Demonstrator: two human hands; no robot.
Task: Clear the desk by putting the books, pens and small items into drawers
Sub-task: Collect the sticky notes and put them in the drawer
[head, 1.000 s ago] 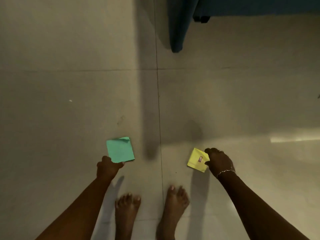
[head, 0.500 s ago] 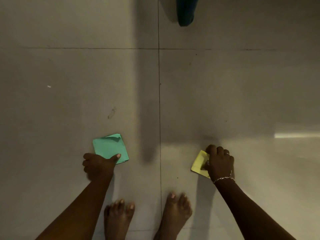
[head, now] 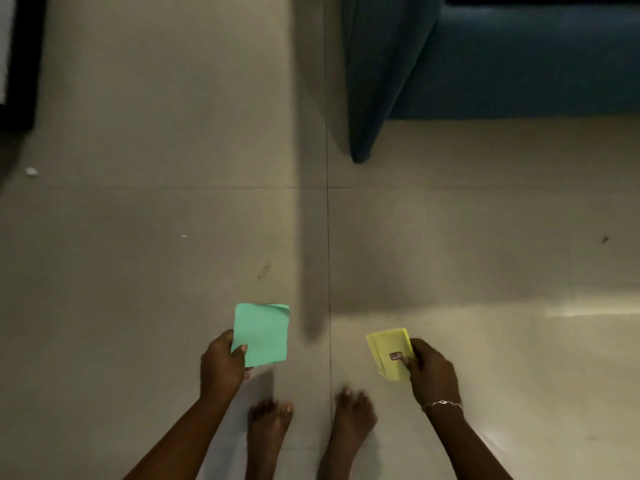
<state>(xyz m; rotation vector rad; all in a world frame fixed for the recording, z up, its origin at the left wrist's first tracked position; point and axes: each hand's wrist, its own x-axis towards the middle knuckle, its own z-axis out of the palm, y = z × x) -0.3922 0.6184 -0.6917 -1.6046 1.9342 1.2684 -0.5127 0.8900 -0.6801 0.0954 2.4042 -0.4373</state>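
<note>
A green sticky-note pad (head: 263,332) with a curled top corner is held above the floor by my left hand (head: 221,367), thumb on its face at the lower left corner. A yellow sticky-note pad (head: 388,351) with a small dark mark on it is pinched at its right edge by my right hand (head: 431,374), which wears a thin bracelet. Both pads are lifted clear of the tiled floor (head: 156,237). No desk or drawer is in view.
A blue upholstered sofa (head: 519,64) stands at the top right, its corner reaching down to the tiles. A dark furniture edge (head: 20,64) runs along the top left. My bare feet (head: 311,431) stand between my arms. A small white scrap (head: 31,172) lies at left.
Both hands have lifted the pads off the floor, and the view has tilted upward so the sofa fills more of the top right. The right hand's grip moved to the yellow pad's edge.
</note>
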